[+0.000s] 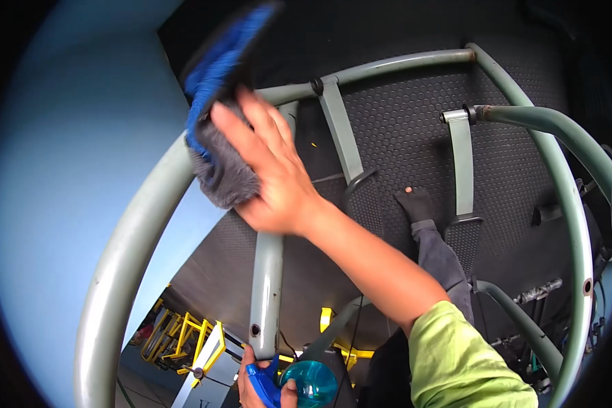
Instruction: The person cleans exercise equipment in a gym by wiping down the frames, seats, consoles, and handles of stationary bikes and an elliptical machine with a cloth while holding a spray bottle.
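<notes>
A blue and grey cloth (pixel 224 160) is pressed by my right hand (pixel 272 166) against the curved green-grey metal tube (pixel 126 251), near its upper bend. The fingers are bent around the cloth, and its blue end flares upward, blurred. Low in the view, my left hand (pixel 248 381) holds a spray bottle (pixel 309 382) with a blue trigger head and a teal body. The bottle is just below the lower end of an upright tube (pixel 268 292), which has a small hole. The bottle's lower part is cut off by the frame edge.
More frame tubes (pixel 571 197) curve round on the right, with flat bars (pixel 340 129) and textured pedals (pixel 464 245) between them. My foot (pixel 415 204) is on the black dimpled mat (pixel 415 102). A blue wall (pixel 68 149) stands left; yellow metal frames (pixel 194 336) lie lower left.
</notes>
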`<move>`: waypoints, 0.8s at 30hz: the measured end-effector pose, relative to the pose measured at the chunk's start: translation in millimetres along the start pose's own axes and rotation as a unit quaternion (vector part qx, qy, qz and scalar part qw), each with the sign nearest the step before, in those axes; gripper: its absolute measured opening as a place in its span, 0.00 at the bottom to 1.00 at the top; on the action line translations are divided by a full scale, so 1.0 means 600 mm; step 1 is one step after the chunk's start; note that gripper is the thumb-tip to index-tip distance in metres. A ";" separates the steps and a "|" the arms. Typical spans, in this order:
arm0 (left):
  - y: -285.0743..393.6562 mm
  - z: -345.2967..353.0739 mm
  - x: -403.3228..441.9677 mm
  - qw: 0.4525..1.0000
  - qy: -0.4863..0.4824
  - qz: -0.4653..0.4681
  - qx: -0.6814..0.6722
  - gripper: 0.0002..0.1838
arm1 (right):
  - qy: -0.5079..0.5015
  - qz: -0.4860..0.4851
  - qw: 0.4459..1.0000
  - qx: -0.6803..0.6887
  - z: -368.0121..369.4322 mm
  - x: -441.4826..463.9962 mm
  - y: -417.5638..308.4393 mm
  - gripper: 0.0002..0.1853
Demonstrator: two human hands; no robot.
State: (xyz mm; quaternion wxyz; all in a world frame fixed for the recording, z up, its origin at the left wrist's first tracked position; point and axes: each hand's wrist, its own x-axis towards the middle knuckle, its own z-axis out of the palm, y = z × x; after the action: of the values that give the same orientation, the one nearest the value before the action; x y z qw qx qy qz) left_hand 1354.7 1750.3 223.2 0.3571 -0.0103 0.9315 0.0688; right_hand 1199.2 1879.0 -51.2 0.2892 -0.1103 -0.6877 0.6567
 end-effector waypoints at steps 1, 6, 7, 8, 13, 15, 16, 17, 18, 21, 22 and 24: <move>-0.007 0.004 -0.004 1.000 0.004 -0.005 -0.029 0.37 | 0.029 0.012 0.998 -0.056 0.024 0.002 0.033 0.44; -0.004 0.008 -0.008 0.998 0.030 -0.037 -0.028 0.32 | 0.009 0.315 0.918 -0.239 0.062 -0.054 0.302 0.37; -0.015 0.011 -0.010 0.999 0.038 -0.002 -0.004 0.32 | -0.038 0.340 0.903 -0.261 0.047 -0.059 0.322 0.36; -0.025 0.013 -0.018 0.998 0.044 0.028 0.021 0.32 | -0.066 0.329 0.898 -0.286 0.034 -0.052 0.331 0.35; -0.009 0.003 -0.007 1.000 0.000 -0.013 0.009 0.35 | 0.011 0.308 0.951 -0.021 0.036 0.038 0.143 0.27; -0.024 0.007 -0.006 0.999 0.003 0.018 0.027 0.39 | 0.167 0.112 0.978 -0.046 0.105 0.024 0.040 0.36; -0.029 0.006 -0.007 0.998 0.003 0.048 0.047 0.42 | 0.161 0.081 0.983 0.030 0.095 0.037 -0.034 0.39; -0.007 0.000 0.003 0.998 -0.008 -0.008 0.059 0.37 | 0.164 0.076 0.981 0.076 0.083 0.045 -0.100 0.40; -0.012 0.003 0.001 0.998 -0.003 -0.006 0.063 0.37 | 0.070 0.049 0.996 0.035 0.059 0.051 -0.140 0.40; -0.026 0.017 -0.003 1.000 0.022 0.014 0.000 0.38 | 0.127 -0.052 0.990 -0.018 0.086 0.026 -0.083 0.42; -0.026 0.018 -0.004 0.999 0.029 0.015 0.003 0.38 | 0.123 0.038 0.991 -0.045 0.097 0.022 -0.060 0.41; -0.033 0.022 -0.001 0.998 0.019 0.037 0.047 0.38 | 0.078 0.033 0.992 -0.092 0.080 0.042 -0.076 0.40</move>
State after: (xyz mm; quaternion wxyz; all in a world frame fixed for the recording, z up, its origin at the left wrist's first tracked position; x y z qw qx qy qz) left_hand 1365.3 1732.2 211.8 0.3367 0.0400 0.9400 0.0383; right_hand 1163.0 1846.7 0.6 0.3090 -0.2098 -0.7165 0.5891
